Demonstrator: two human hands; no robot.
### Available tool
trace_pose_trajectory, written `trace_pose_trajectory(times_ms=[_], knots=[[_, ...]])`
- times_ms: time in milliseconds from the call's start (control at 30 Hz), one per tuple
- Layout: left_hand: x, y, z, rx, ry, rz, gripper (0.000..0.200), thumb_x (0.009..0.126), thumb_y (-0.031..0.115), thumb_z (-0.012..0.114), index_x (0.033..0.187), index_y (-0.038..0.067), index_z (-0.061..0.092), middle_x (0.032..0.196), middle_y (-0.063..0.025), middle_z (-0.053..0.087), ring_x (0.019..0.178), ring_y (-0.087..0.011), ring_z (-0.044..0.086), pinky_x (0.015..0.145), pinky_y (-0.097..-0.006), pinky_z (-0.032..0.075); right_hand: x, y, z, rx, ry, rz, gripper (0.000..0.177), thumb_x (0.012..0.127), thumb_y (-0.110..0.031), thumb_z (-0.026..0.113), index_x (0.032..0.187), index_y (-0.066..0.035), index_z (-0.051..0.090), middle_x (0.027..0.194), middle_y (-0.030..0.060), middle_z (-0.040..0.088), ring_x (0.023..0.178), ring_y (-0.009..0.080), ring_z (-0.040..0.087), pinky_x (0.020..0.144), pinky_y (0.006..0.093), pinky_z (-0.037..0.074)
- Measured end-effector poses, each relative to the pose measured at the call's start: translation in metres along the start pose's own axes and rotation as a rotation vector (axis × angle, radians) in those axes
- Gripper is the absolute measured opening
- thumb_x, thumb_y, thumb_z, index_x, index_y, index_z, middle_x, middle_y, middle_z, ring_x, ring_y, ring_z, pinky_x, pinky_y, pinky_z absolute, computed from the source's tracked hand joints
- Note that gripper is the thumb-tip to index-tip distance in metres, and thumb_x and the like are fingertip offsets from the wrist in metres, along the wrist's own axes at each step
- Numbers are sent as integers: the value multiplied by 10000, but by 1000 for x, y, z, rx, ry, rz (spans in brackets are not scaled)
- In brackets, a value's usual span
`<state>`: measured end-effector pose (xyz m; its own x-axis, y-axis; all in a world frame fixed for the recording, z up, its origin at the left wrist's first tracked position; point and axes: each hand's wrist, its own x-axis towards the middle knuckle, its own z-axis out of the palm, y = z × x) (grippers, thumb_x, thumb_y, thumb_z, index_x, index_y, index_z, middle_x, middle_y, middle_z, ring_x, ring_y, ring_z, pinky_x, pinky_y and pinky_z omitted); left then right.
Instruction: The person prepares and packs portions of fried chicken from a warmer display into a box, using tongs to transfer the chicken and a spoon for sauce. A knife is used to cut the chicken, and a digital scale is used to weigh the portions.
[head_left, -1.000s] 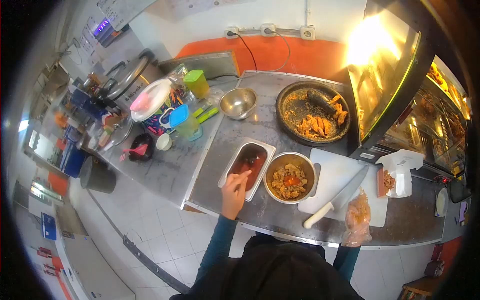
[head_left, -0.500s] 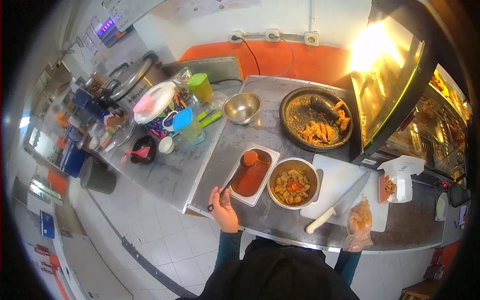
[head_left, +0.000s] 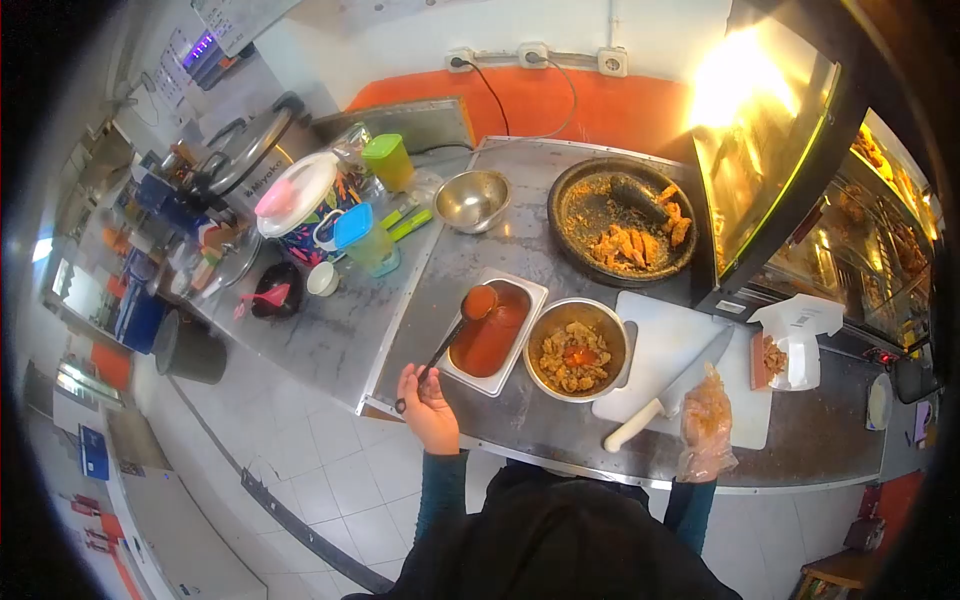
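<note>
My left hand (head_left: 431, 408) is closed round the handle of a black ladle (head_left: 447, 345). The ladle's bowl, with red sauce in it, is over the rectangular metal tray (head_left: 540, 310) of red sauce. Right of the tray, a round steel bowl (head_left: 622, 340) holds browned meat pieces with a red patch of sauce on top. My right hand (head_left: 706, 430), in a clear plastic glove, hovers by the right part of the white cutting board (head_left: 647, 325); its fingers point forward and what they hold, if anything, is unclear. A knife (head_left: 640, 424) with a pale handle lies beside it.
Behind stand a stone mortar (head_left: 560, 245) with fried pieces and pestle, and an empty steel bowl (head_left: 472, 202). An open white box (head_left: 800, 350) sits right, before a lit glass display case (head_left: 760, 200). Plastic containers (head_left: 366, 240) and a large pot (head_left: 262, 150) stand left.
The view has shifted slightly. The ladle's bowl has moved toward the tray's left side and sauce no longer streams from it. My right hand stays near the board.
</note>
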<state>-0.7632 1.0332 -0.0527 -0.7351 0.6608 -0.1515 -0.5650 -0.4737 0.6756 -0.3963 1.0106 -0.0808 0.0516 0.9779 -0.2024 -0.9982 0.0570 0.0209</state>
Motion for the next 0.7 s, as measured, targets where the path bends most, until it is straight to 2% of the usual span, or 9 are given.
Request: trace_pose_trajectory(times_ms=[167,400,467,500,567,600,633,667,700], knots=[[5,-2,-3,36,-13,-4,235,812,80,466,1025,-20,473,914,-122,520,763,-192,564,689,-219,484,-7,5,5,-17,60,-25,345,819,-82,442,1145,13,382,749,55,478,570,107,423,449,203,359],[0,8,15,18,-64,12,258,818,87,455,1052,-25,459,986,-130,490,858,-179,527,764,-234,461,-8,-11,-24,33,72,-44,337,812,-96,462,1130,1,406,766,60,491,605,117,444,461,210,372],[-13,14,29,29,-85,31,280,829,103,447,1071,-39,442,1010,-141,484,868,-188,522,781,-240,457,-6,-19,-44,-548,47,-253,323,815,-104,462,1119,-2,419,771,56,495,617,117,446,469,206,371],[-22,14,34,36,-86,20,280,829,103,447,1071,-39,442,1010,-141,484,868,-188,522,781,-240,457,-11,-17,-33,-548,57,-260,323,815,-104,462,1119,-2,419,771,56,495,617,117,446,469,206,371],[-47,7,47,243,-195,214,293,842,125,438,1080,-45,429,1039,-152,474,838,-205,533,773,-259,464,-18,-16,-13,19,110,-92,328,814,-97,465,1124,1,418,767,53,491,622,114,445,477,201,372],[-69,6,57,319,-243,226,276,854,145,421,1030,-63,464,994,-150,510,793,-214,544,742,-276,463,-20,-18,-15,19,113,-99,328,814,-97,465,1124,1,418,767,53,491,622,114,445,477,201,372],[-66,-22,14,693,-715,469,215,838,108,459,979,-39,525,908,-128,554,764,-201,550,710,-277,455,-23,-24,-19,45,63,-79,339,825,-106,447,1147,-11,404,794,51,478,651,120,438,514,209,373],[-77,-40,8,549,-802,540,161,804,51,504,936,-1,581,851,-111,577,763,-184,552,687,-263,442,-25,-26,-21,71,10,-52,351,835,-115,430,1171,-23,390,820,50,465,680,126,431,551,217,374],[-81,-39,1,779,-888,492,168,789,32,520,941,16,590,851,-111,576,757,-185,554,680,-263,443,-26,-28,-20,69,11,-52,351,835,-115,430,1171,-23,390,820,50,465,680,126,431,551,217,374]])
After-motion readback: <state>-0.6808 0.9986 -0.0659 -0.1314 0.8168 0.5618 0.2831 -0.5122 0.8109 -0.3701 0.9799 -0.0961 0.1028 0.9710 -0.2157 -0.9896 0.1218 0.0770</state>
